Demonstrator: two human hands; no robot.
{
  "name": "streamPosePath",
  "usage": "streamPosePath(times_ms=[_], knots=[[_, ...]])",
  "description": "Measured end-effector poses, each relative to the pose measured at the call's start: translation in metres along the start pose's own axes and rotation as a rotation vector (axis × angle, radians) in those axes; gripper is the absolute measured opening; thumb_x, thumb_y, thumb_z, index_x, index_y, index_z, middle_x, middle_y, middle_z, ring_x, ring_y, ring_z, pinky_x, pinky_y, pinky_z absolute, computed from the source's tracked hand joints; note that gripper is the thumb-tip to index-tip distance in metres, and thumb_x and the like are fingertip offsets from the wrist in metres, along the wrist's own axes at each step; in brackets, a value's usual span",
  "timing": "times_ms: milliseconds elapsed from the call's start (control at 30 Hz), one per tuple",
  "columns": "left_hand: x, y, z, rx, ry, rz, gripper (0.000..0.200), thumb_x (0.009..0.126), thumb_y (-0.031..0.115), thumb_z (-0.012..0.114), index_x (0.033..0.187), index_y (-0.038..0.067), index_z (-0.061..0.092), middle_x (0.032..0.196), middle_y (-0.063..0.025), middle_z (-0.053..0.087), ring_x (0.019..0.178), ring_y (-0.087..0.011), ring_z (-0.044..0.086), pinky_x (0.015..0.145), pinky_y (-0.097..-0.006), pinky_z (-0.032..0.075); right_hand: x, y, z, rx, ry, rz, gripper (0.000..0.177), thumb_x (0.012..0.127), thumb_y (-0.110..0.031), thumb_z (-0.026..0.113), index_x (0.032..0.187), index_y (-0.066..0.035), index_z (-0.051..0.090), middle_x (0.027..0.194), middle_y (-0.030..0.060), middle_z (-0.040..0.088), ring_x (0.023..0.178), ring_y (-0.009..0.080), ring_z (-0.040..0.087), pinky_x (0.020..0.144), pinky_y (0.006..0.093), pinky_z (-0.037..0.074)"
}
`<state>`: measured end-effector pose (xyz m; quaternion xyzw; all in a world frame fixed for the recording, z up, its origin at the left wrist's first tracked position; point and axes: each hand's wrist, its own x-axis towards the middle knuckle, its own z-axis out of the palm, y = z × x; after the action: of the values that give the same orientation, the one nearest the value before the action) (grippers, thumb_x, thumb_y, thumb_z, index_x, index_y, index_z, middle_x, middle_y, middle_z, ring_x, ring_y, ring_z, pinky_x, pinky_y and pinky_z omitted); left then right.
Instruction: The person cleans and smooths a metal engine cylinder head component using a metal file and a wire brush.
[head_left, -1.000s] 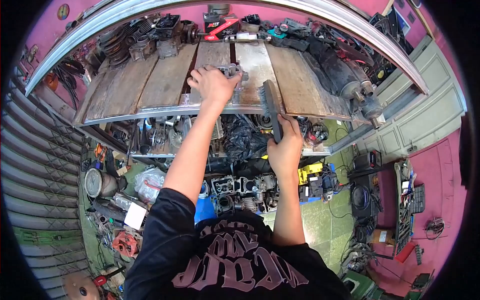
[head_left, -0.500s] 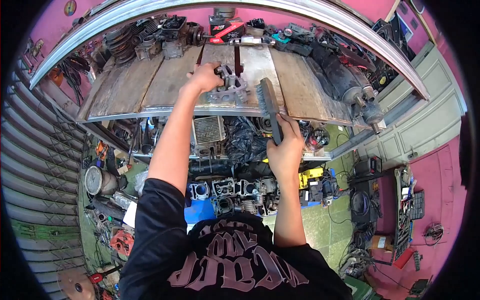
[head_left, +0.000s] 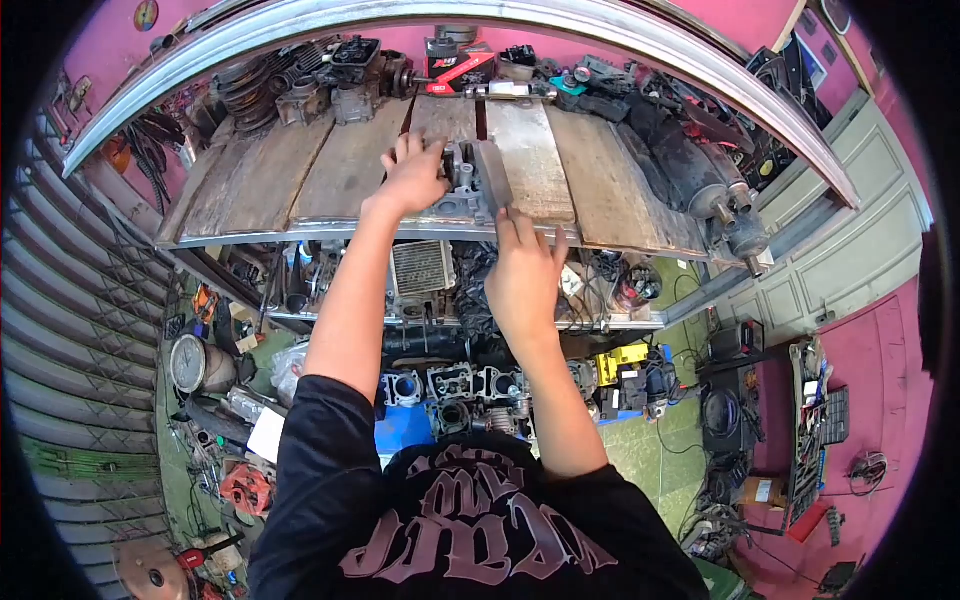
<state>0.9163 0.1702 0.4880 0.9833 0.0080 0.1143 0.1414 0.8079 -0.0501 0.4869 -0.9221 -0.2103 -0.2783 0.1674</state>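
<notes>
A grey metal engine part (head_left: 462,185) rests near the front edge of the wooden bench (head_left: 345,175). My left hand (head_left: 412,180) is at its left side, fingers spread, with the fingertips beyond the part and the thumb side against it. The long brush (head_left: 494,178) lies along the right side of the part, its bristles hidden from view. My right hand (head_left: 525,270) is at the near end of the brush, with fingers over its handle; the thumb is hidden.
Engine parts (head_left: 352,85) and a red and black box (head_left: 462,68) line the bench's back. A dark exhaust canister (head_left: 690,175) lies at the right. Below are a radiator (head_left: 421,267), cylinder blocks (head_left: 450,382) and a yellow object (head_left: 622,362).
My right hand has moved left with the brush, from beside the engine part to against it. My left hand's fingers have spread out on the part's left side.
</notes>
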Motion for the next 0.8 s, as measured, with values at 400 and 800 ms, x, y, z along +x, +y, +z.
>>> streamPosePath(times_ms=[400, 800], knots=[[0.001, -0.003, -0.005, -0.129, -0.100, -0.058, 0.081, 0.085, 0.012, 0.065, 0.160, 0.024, 0.038, 0.171, -0.0225, 0.021, 0.157, -0.0467, 0.018, 0.123, -0.0692, 0.015, 0.082, 0.014, 0.050, 0.032, -0.038, 0.002, 0.036, 0.089, -0.003, 0.061, 0.124, -0.002, 0.067, 0.129, 0.0137, 0.065, 0.111, 0.0358, 0.067, 0.112, 0.0640, 0.040], [0.000, -0.002, 0.009, -0.176, -0.003, -0.084, 0.087, 0.085, 0.011, 0.065, 0.163, 0.009, 0.027, 0.171, -0.0238, 0.021, 0.157, -0.0466, 0.019, 0.122, -0.0698, 0.017, 0.030, -0.001, 0.011, 0.009, -0.005, 0.023, 0.041, 0.089, -0.002, 0.061, 0.129, 0.000, 0.067, 0.137, 0.0142, 0.062, 0.122, 0.0357, 0.061, 0.113, 0.0645, 0.039]])
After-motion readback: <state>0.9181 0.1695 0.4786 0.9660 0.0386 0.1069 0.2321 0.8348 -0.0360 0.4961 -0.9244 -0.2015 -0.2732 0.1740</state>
